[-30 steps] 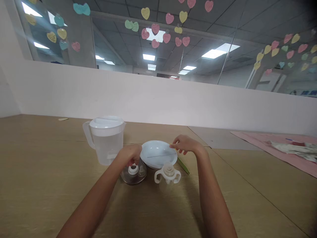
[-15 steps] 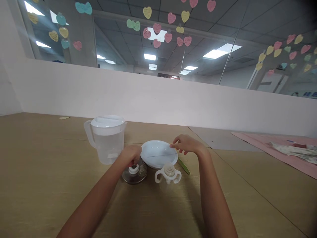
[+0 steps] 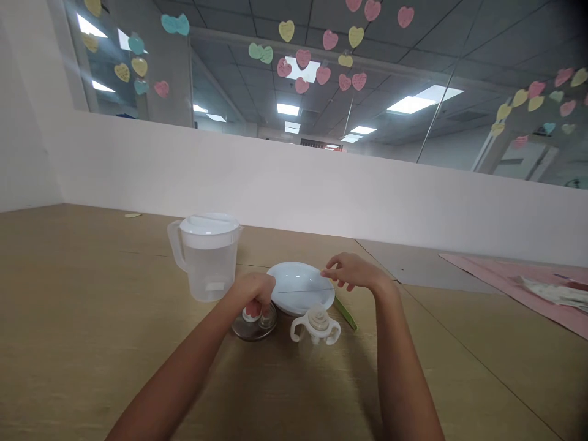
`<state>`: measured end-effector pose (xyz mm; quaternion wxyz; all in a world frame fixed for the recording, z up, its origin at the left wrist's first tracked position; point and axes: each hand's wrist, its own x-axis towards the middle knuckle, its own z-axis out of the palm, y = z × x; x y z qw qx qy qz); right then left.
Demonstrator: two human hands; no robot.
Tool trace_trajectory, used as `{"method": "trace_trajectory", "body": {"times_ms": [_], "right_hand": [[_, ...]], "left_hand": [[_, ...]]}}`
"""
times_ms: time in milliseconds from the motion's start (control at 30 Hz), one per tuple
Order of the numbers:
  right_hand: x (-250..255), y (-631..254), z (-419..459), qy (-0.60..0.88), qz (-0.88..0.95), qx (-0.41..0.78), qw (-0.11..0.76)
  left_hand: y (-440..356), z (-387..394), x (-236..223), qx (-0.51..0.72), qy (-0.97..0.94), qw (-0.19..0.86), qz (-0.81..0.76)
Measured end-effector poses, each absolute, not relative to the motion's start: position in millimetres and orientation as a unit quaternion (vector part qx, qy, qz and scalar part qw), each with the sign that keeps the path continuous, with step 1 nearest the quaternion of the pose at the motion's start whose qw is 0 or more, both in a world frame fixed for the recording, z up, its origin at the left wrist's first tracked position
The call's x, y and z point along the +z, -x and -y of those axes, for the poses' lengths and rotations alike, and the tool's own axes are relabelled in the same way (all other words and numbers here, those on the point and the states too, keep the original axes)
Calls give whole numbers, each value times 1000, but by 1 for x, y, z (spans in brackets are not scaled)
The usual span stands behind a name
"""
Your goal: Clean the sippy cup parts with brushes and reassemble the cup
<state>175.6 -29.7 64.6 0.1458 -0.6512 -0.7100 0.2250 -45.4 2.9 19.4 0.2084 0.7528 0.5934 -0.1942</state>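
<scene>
My left hand [image 3: 256, 291] bends down over a dark metal dish [image 3: 253, 332], its fingers closed at a white plastic ring [image 3: 248, 316] lying there. Beside those fingers a small clear part [image 3: 266, 320] sits in the same dish. My right hand [image 3: 346, 271] hovers at the right rim of a white plate [image 3: 294, 304], fingers loosely apart, with nothing visible in them. A thin wire-like rod [image 3: 303, 291] crosses the plate. In front of it stands a clear baby bottle [image 3: 316, 327] with white side handles and a translucent top.
A lidded clear pitcher [image 3: 209, 263] of water stands at the left. A green handle [image 3: 345, 313] lies right of the plate. Farther right is a pink sheet [image 3: 487, 275] with a packet on it. A white wall [image 3: 294, 196] closes off the back.
My left hand's fingers have lowered onto the white ring, which showed below them before. The right hand keeps its place by the plate. The whole view has shifted slightly.
</scene>
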Motion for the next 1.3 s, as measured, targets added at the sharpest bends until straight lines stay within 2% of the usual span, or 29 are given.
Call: {"method": "trace_trajectory", "body": {"times_ms": [400,567,700,900,1133,1300], "right_hand": [[60,-181,24,647,715,225,140],[58,-181,23,647,714,229,140],[61,-179,25,648,712,232,138],[64,-180,29,646,711,239,142],[65,-182,32,641,710,248,156],[65,-182,33,634,714,254,155]], "left_hand": [[55,-20,13,-243,-713,225,-618],[63,-20,16,-215,-745,272,-570],[62,-22,12,-241,-750,297,-539],[62,-15,18,-203,-766,244,-558],[58,10,44,-133,-799,285,-513],[45,11,33,-165,-797,230,-533]]}}
